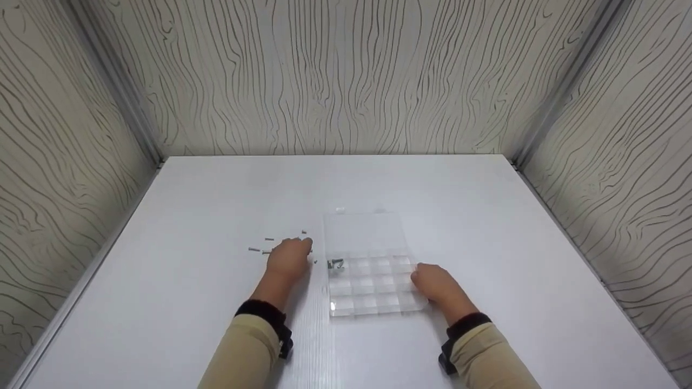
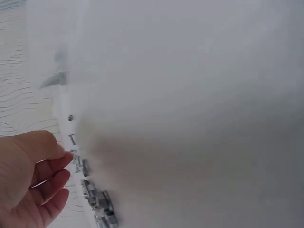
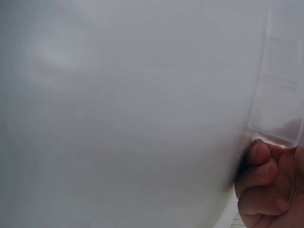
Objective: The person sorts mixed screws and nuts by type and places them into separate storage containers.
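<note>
- Two hands are on the white table (image 1: 216,205), one at each side of a clear plastic organiser box (image 1: 373,289)
- Left hand (image 1: 289,258) lies at 9 o'clock from the box, among the loose screws (image 1: 259,249); in the left wrist view its fingers (image 2: 50,183) are gently curved with the tips close to a row of screws (image 2: 97,199), and I cannot tell if it pinches one
- Right hand (image 1: 437,283) is at 3 o'clock from the box, touching its right edge; in the right wrist view the fingers (image 3: 259,166) are curled against the clear corner of the box (image 3: 280,95)
- Box stands open, its lid (image 1: 363,231) lying flat at 12 o'clock from the tray with compartments
- Some screws in the box (image 1: 335,263) are in the far left compartment, at 10 o'clock in the tray
- Other loose screws are spread on the table at 10 to 12 o'clock from the left hand, near to it
</note>
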The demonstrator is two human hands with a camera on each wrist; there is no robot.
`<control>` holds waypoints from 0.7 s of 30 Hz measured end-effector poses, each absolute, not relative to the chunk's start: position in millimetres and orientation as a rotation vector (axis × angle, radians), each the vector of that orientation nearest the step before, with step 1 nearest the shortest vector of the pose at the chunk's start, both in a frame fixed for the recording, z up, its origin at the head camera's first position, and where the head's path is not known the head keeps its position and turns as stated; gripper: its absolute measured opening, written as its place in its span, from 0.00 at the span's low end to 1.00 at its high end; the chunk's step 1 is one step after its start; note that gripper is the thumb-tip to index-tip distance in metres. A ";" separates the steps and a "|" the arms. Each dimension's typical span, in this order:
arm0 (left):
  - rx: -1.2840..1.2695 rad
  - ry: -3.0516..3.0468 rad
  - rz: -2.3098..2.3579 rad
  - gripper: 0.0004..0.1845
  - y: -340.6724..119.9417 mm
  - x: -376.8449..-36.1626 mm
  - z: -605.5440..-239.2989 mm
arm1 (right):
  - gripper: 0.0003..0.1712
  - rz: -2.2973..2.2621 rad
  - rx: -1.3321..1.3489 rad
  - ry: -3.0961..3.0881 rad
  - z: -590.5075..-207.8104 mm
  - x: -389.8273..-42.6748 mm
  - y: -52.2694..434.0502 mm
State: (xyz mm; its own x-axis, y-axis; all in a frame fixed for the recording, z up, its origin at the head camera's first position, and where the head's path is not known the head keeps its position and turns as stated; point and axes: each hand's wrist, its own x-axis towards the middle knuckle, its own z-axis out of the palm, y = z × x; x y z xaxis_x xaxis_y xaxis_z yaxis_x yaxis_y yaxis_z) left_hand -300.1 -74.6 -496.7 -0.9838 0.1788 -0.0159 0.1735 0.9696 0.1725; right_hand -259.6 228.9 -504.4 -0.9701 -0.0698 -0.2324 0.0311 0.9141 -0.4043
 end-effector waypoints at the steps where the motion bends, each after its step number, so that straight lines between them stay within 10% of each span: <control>1: 0.307 3.102 0.278 0.10 -73.8 -299.3 -494.8 | 0.18 -0.607 -0.018 2.832 -504.9 -260.2 229.1; 21: 0.738 3.174 0.343 0.04 -44.2 -277.5 -485.0 | 0.10 -0.707 0.068 2.720 -503.0 -263.6 224.2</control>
State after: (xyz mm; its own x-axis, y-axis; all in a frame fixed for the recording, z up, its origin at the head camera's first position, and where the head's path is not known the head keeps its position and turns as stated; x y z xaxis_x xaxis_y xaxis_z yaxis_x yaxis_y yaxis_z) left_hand -277.5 -44.2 -485.0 -0.8898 0.4205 0.1774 0.4486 0.8772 0.1712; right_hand -263.6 224.2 -503.0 -0.9448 -0.0360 -0.3257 0.1271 0.8758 -0.4657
